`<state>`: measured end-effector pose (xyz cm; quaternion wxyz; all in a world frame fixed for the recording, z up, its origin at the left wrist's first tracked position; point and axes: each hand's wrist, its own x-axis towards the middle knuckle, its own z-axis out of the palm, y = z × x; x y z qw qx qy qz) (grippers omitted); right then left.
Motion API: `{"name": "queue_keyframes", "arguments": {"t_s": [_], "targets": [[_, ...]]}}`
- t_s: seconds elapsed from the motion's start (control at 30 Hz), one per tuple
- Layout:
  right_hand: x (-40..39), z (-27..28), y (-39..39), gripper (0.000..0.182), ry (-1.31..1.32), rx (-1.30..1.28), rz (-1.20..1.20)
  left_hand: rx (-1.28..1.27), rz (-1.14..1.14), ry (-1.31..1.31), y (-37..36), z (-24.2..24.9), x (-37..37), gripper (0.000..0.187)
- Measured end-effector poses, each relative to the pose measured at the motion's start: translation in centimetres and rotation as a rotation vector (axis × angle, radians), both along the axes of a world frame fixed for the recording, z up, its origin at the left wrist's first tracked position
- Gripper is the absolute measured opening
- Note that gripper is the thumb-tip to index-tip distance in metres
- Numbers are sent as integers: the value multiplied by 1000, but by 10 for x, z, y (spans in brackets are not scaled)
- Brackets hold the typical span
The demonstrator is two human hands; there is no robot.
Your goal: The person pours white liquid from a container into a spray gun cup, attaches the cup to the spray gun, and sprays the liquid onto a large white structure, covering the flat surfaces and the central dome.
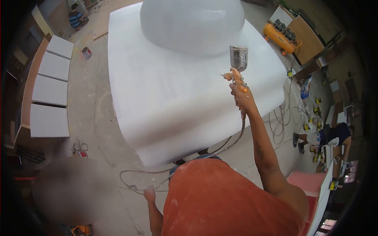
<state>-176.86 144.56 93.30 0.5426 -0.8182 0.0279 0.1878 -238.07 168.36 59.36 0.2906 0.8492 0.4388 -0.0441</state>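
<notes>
My right hand [243,99] is wrapped round the handle of an orange spray gun [238,80], my arm stretched out forward. A metal paint cup [238,58] with smears on it sits on top of the gun. From the handle an air hose [238,138] runs down and back past my body. Low on my left side, my left hand [149,194] is closed on the hose where it loops. In front of me stands a large white form [189,86] with a smooth rounded dome [193,25]; the gun is over its right part. A greyish shade crosses its near side.
White panels [50,94] stand in a row at left, near a paint can [86,52]. An orange air compressor [280,38] is at upper right. Coiled hoses [280,122] lie on the floor. One person [330,135] stands at right; another [76,17] crouches far left.
</notes>
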Motion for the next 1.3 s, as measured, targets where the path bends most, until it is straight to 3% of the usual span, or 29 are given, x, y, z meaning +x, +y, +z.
{"name": "queue_keyframes", "arguments": {"t_s": [0.07,0.17,0.33,0.47,0.53,0.73,0.93,1.07,1.13,1.3], "targets": [[7,-7,0,31,-107,6,-54,8,9,-65,-6,3,4,46],[0,0,0,28,-20,50,-23,-10,64,-25,-16,7,-5,47],[-5,10,9,27,0,198,75,72,-37,98,-28,3,-17,39],[4,-4,26,27,46,150,101,140,-104,82,-15,0,-36,37],[6,-9,34,28,-66,-24,6,243,-155,-83,-9,3,-37,39],[-7,11,40,29,17,63,97,91,19,-53,-35,4,-35,40],[-7,3,66,29,90,151,221,93,-20,-19,-35,28,-28,41],[2,-15,73,27,125,147,176,85,0,4,-27,34,-37,41],[7,-24,72,27,84,146,132,149,-60,-13,-20,31,-43,24],[19,-34,61,28,24,83,2,251,-185,-30,10,24,-50,19]]}}
